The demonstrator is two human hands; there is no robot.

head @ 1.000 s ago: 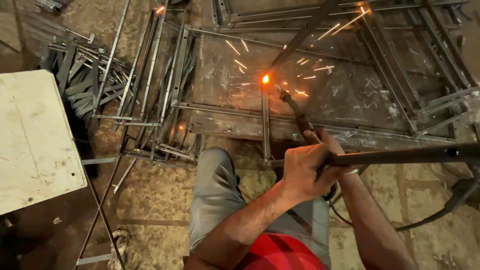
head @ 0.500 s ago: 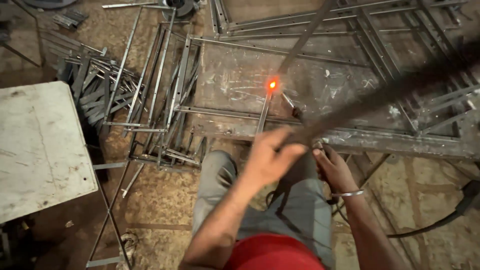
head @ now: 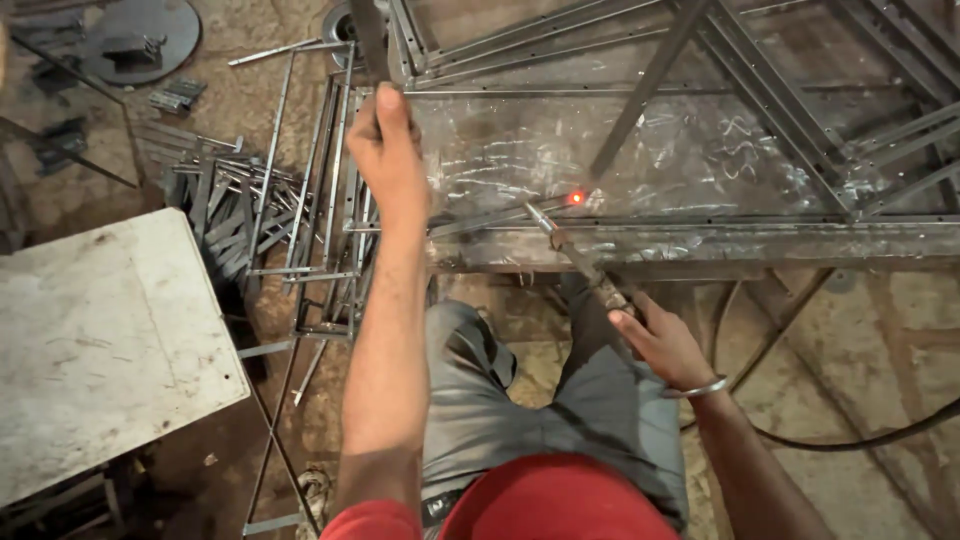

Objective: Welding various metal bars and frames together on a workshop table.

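Left hand [head: 385,140] raised far out over the work, fingers curled narrow around the near end of a dark flat steel bar [head: 368,38], bar running away toward the far edge and blurred there. Held high and clear, probably to keep the bar off the hot joint and out of the line of sight.

Right hand [head: 662,345] low and near, just right of the grey-trousered knees [head: 540,400], closed tight on the handle of a welding electrode holder [head: 600,287]. Thin rod [head: 545,222] angled up and left from the holder, tip close beside a small orange glowing spot [head: 575,198] on the grey angle-iron frame [head: 700,235]. Slant likely chosen so the tip reaches the joint while the hand stays back from the heat. Silver bangle [head: 697,388] on the right wrist; black cable [head: 850,440] trailing right across the floor.

Scratched shiny metal sheet [head: 520,150] lying under the frame rails, crossed by a dark diagonal bar [head: 650,85].

Heap of cut steel strips and small welded frames [head: 270,210] on the dirt floor to the left, within reach of the bench. White worn tabletop [head: 100,340] at near left. Round grey metal disc [head: 150,35] at far left.

No packages, labels or signs to be made out anywhere.
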